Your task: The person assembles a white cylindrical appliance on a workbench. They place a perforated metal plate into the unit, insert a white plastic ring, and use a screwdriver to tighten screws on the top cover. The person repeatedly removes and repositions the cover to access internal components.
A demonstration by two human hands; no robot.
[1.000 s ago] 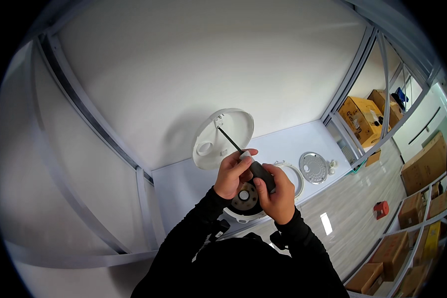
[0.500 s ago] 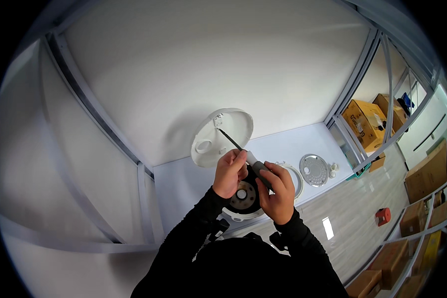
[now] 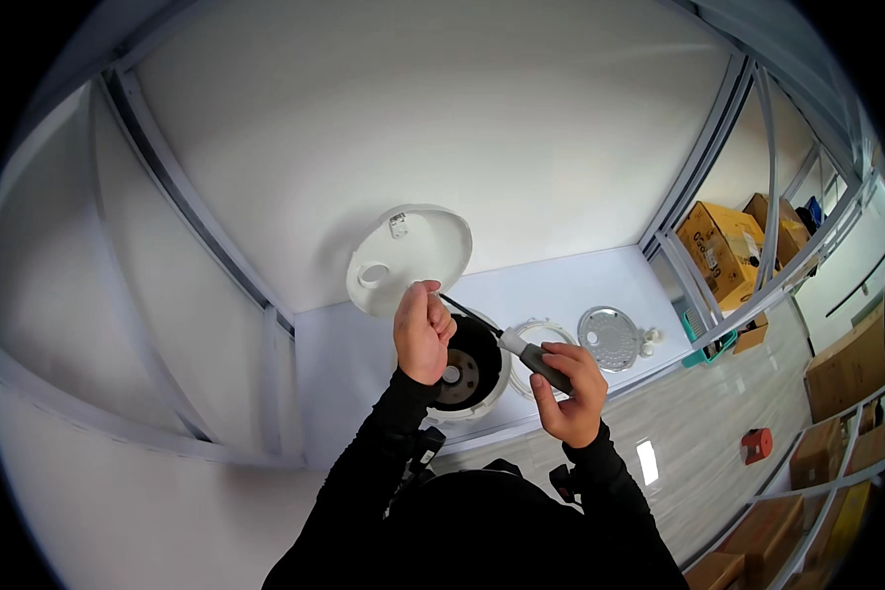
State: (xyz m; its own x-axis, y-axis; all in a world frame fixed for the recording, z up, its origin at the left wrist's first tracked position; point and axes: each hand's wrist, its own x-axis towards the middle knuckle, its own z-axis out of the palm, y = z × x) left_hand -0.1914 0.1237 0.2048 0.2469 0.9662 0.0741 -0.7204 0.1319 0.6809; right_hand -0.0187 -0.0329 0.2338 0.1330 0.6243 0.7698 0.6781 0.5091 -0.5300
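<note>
My right hand (image 3: 572,388) grips the grey handle of a screwdriver (image 3: 531,358), its dark shaft slanting up and left. Beside the shaft's far end, my left hand (image 3: 423,332) is closed in a pinch; whatever its fingertips hold is too small or hidden to make out. Beneath both hands stands a round white appliance like a rice cooker (image 3: 497,391) with a black inside and a metal plate at the bottom. Its white lid (image 3: 433,251) is raised behind my left hand, with a round opening and a small fitting near its upper edge.
On the white table (image 3: 560,270), a white ring (image 3: 551,329) lies right of the cooker, then a perforated metal disc (image 3: 610,339) and small white parts (image 3: 651,337). Cardboard boxes (image 3: 723,256), a teal crate (image 3: 710,349) and a red stool (image 3: 756,445) stand farther right.
The screwdriver's tip has come away from the lid's fitting and dropped lower. My right hand has moved right and down, my left hand left. The left fingers now pinch near the tip.
</note>
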